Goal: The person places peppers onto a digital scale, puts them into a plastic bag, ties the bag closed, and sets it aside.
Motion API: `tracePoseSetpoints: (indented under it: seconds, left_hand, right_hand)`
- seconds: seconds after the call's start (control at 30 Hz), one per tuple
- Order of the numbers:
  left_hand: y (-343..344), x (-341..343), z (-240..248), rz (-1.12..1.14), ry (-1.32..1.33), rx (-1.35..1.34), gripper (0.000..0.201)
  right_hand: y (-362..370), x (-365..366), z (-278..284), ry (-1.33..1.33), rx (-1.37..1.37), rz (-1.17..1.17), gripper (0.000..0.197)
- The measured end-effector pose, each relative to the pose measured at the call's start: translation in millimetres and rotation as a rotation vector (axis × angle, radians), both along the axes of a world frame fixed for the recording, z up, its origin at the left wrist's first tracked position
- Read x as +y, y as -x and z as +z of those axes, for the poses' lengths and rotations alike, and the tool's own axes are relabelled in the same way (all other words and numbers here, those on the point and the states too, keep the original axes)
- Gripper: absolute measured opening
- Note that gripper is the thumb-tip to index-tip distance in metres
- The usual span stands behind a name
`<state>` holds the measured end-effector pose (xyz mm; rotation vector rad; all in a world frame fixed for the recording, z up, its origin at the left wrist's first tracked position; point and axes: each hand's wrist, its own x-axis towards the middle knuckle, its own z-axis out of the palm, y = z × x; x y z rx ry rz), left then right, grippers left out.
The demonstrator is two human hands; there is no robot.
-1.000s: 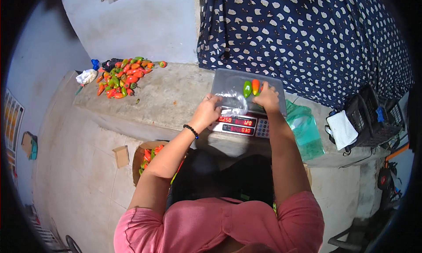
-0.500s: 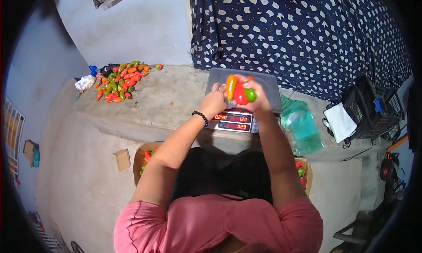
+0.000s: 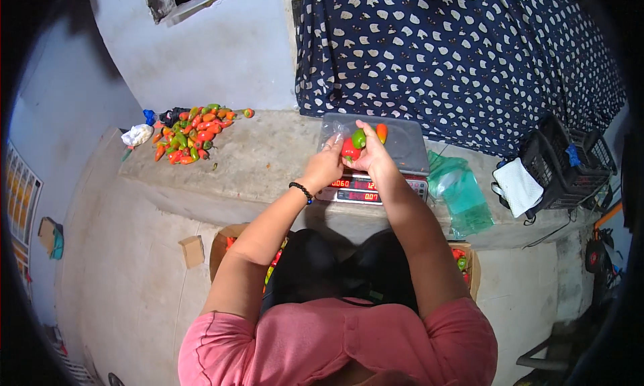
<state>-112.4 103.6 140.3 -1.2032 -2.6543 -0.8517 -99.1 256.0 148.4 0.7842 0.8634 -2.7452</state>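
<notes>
A digital scale (image 3: 412, 151) with a grey plate and a red-lit display stands in front of me. Above its plate, my left hand (image 3: 325, 164) has its fingers closed on a clear plastic bag (image 3: 333, 128). My right hand (image 3: 373, 159) cups a red pepper (image 3: 349, 150) and a green pepper (image 3: 359, 139) against the bag's side. How far they are inside the bag I cannot tell. An orange-red pepper (image 3: 382, 132) lies on the plate just beyond my right fingers.
A heap of mixed peppers (image 3: 180, 141) lies on the concrete ledge (image 3: 261, 164) at left, beside a white bundle (image 3: 137, 135). Right of the scale are a green plastic bag (image 3: 463, 197), a white cloth (image 3: 520, 187) and black crates (image 3: 560, 168). Cardboard boxes (image 3: 475, 278) flank my legs.
My right hand has moved left toward the bag, and fewer peppers show in it. An orange-red pepper now shows on the plate. The scale's display reads differently.
</notes>
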Motion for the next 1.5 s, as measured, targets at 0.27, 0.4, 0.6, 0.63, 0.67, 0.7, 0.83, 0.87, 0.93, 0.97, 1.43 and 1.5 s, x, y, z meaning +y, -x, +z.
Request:
tracePoseSetpoints:
  seconds: [0.27,0.4,0.6,0.63,0.67,0.7,0.83,0.87,0.93,0.97,1.43,1.5]
  left_hand:
    - [5.8,21.1,-0.7,0.027,-0.132,-0.072,0.061]
    - [2.7,41.5,-0.1,0.083,-0.235,-0.074,0.061]
    - [35.0,53.5,0.2,0.118,-0.316,-0.372,0.060]
    - [34.8,51.4,9.0,0.100,-0.400,-0.569,0.062]
    - [35.2,49.8,18.3,0.101,-0.488,-0.760,0.064]
    - [37.9,45.5,30.3,0.110,-0.493,-0.756,0.064]
    - [44.5,27.3,65.9,0.041,-0.548,-0.965,0.072]
    - [48.3,21.3,71.2,0.048,-0.551,-0.939,0.073]
    - [51.6,28.7,89.5,-0.030,-0.540,-0.936,0.072]
    - [49.1,41.6,99.7,-0.075,-0.524,-0.937,0.072]
    - [73.6,28.0,80.7,-0.179,-0.048,-0.616,0.070]
    - [71.1,32.1,77.1,-0.169,0.018,-0.606,0.070]
  right_hand:
    - [24.3,9.4,-4.3,0.166,0.101,-0.246,0.045]
    - [43.5,-5.2,-26.4,-0.311,0.165,-0.649,0.042]
    - [42.4,39.1,-17.3,-0.741,0.102,0.008,0.040]
    - [41.4,36.9,-8.6,-0.953,0.168,0.205,0.038]
    - [38.4,37.7,1.0,-1.300,0.175,0.253,0.032]
    - [34.9,36.5,15.0,-1.300,0.182,0.261,0.032]
    - [15.9,48.3,63.1,-0.917,0.474,0.245,0.026]
    - [17.4,60.9,62.2,-0.841,0.448,0.202,0.027]
    - [39.1,119.2,8.6,-1.271,0.244,-0.006,0.043]
    - [45.5,159.9,-25.5,-1.537,0.145,-0.097,0.052]
    - [63.5,101.2,-84.2,-1.803,-0.060,-0.229,0.048]
    - [42.5,121.0,-75.0,-1.203,0.415,-0.418,0.044]
